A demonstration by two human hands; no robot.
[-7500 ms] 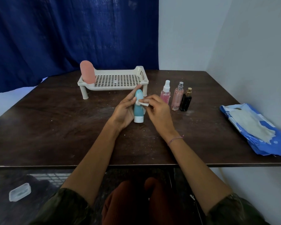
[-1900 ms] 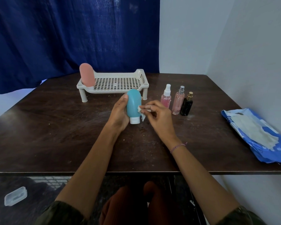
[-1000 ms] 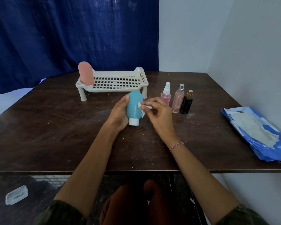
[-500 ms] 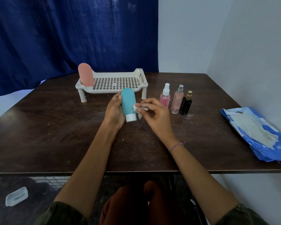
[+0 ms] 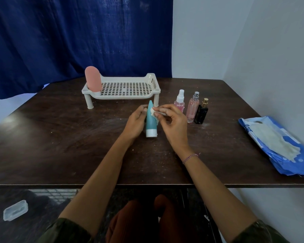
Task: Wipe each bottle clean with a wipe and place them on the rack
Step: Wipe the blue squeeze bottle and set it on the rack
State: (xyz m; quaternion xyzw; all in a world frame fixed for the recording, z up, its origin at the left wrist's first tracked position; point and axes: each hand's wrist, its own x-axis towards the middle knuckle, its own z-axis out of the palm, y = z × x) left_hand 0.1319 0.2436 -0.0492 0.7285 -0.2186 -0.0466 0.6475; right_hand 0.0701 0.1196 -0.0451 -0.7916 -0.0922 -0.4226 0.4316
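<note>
Teal tube held cap-down between both hands, wipe pressed to its upper side

On the dark brown wooden table (image 5: pixel 60 137), towards the far left, stands a cream plastic rack with a perforated floor and short legs (image 5: pixel 123 96). A pink round-topped bottle (image 5: pixel 93 81) stands upright in its left end.

In front of the rack's right leg is the teal soft-plastic tube bottle with a white cap (image 5: pixel 151 122). It is upright with the cap down and the narrow flattened end up. Whether the cap touches the table cannot be told.

The left hand (image 5: pixel 135 122) grips the tube from its left side, fingers curled round it, fingertips near the top. The right hand (image 5: pixel 174 125) pinches a small crumpled white wipe (image 5: pixel 155 113) between thumb and forefinger and holds it against the tube's upper right side. Its other fingers are loosely bent.

Just right of the hands, three bottles stand in a row: a pink spray bottle with a white pump (image 5: pixel 179 102), a pale pink one with a silver cap (image 5: pixel 192 109) and a black one with a gold cap (image 5: pixel 202 113). Well apart, at the table's right edge, lies a blue-and-white wipe packet (image 5: pixel 277 146)
</note>
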